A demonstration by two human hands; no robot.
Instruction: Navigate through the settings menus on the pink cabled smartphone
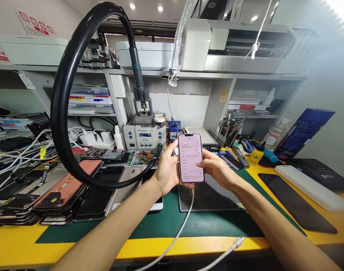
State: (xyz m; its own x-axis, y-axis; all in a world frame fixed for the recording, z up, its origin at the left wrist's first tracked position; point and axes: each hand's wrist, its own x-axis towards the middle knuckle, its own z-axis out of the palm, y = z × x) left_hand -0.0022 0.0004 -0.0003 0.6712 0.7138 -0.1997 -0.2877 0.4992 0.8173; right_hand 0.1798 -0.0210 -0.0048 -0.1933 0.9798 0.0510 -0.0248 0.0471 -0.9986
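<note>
Over green matting [149, 227], the left grip [166, 171] clasps a phone [191, 158]; the partly-hidden right grip [219, 168] is unclear.

Brightly lit from overhead, with small round ceiling lights [160, 8] glowing at the far side. Washed out by white glare at the far right, hazy down the wall [322, 71]. Dimmer beneath the shelf [211, 74]. Streaked with reflections along the black hose [60, 98]. Stretched toward the edges. Fairly sharp around the phone [191, 160].
</note>
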